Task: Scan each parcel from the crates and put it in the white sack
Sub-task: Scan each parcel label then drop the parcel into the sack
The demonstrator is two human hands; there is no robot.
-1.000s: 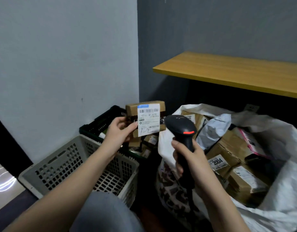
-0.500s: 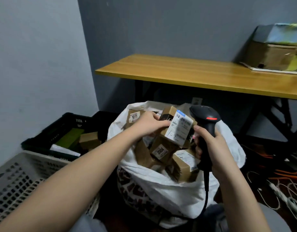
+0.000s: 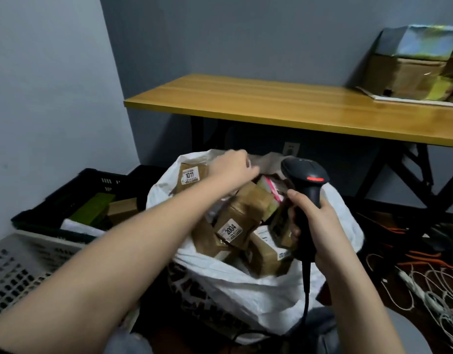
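Observation:
The white sack (image 3: 246, 284) stands open in front of me, full of brown parcels, among them one labelled 1011 (image 3: 192, 176) and one labelled 2004 (image 3: 230, 229). My left hand (image 3: 233, 167) reaches over the sack's far rim, knuckles up and fingers curled downward; what lies under the fingers is hidden. My right hand (image 3: 320, 226) grips the black barcode scanner (image 3: 304, 175) upright over the sack's right side, its red strip showing. The black crate (image 3: 67, 198) at left holds a green box (image 3: 92, 208) and a brown parcel (image 3: 123, 208).
A grey perforated crate (image 3: 21, 264) sits at the lower left, next to the black one. A wooden table (image 3: 297, 106) runs behind the sack, with a taped carton (image 3: 414, 70) on its right end. Loose cables (image 3: 424, 290) lie on the floor at right.
My left hand carried the white-labelled parcel from the crate side over the sack, then reached on to the sack's far rim; that parcel is no longer visible. The scanner stayed in my right hand.

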